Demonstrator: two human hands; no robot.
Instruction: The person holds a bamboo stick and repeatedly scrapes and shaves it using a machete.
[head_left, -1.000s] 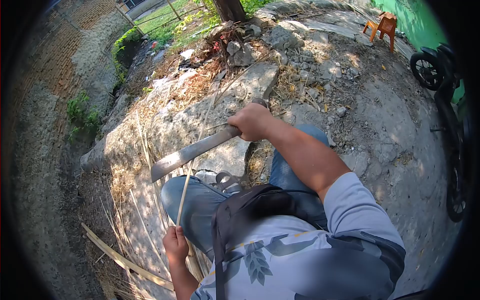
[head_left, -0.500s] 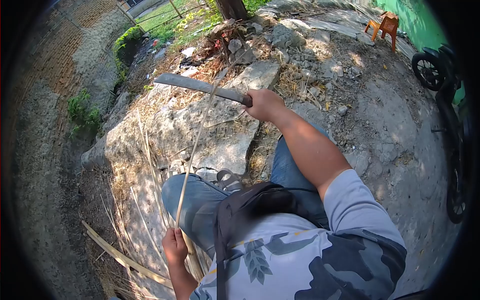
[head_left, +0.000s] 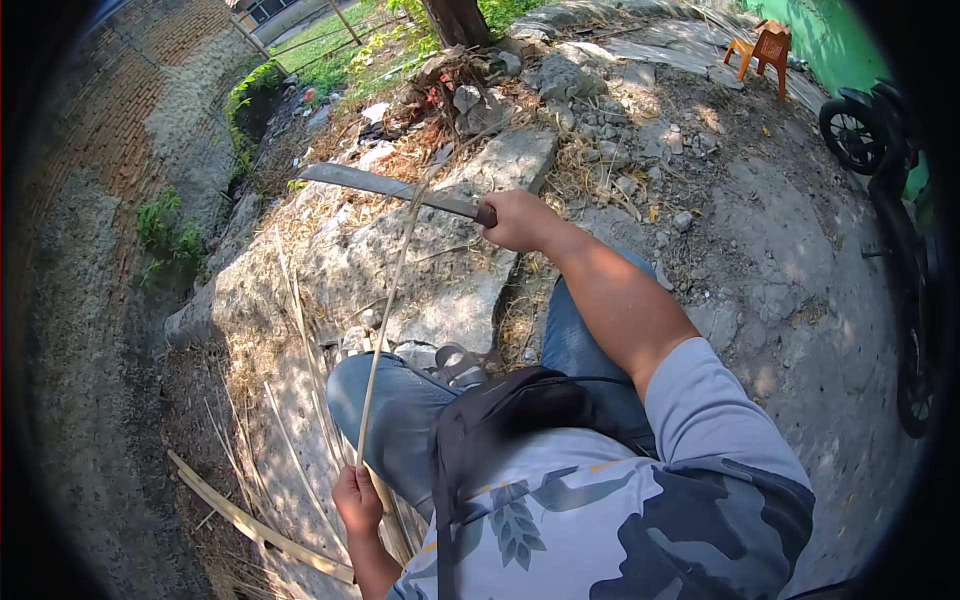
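Note:
My right hand (head_left: 518, 221) is wrapped round the handle of a machete (head_left: 365, 181), its long blade pointing left over the rocky ground. In my left hand (head_left: 358, 500), low in the view, is the near end of a long thin pale strip (head_left: 385, 325), perhaps split bamboo. The strip slopes up and away past my knee. Its far part meets the blade around mid-length; I cannot tell how deep the contact is. More pale strips (head_left: 297, 300) lie on the ground by my left leg, and a wider curved piece (head_left: 250, 524) is further left.
A broken concrete slab (head_left: 450, 290) lies in front of my legs. Rubble and dry plant litter surround a tree trunk (head_left: 457, 22). A brick wall (head_left: 130, 90) stands on the left. At right are an orange chair (head_left: 770, 48) and a dark motorbike (head_left: 890, 190).
My right hand and the machete have moved slightly left and down. The blade now crosses the strip a little lower. My left hand keeps its hold on the strip.

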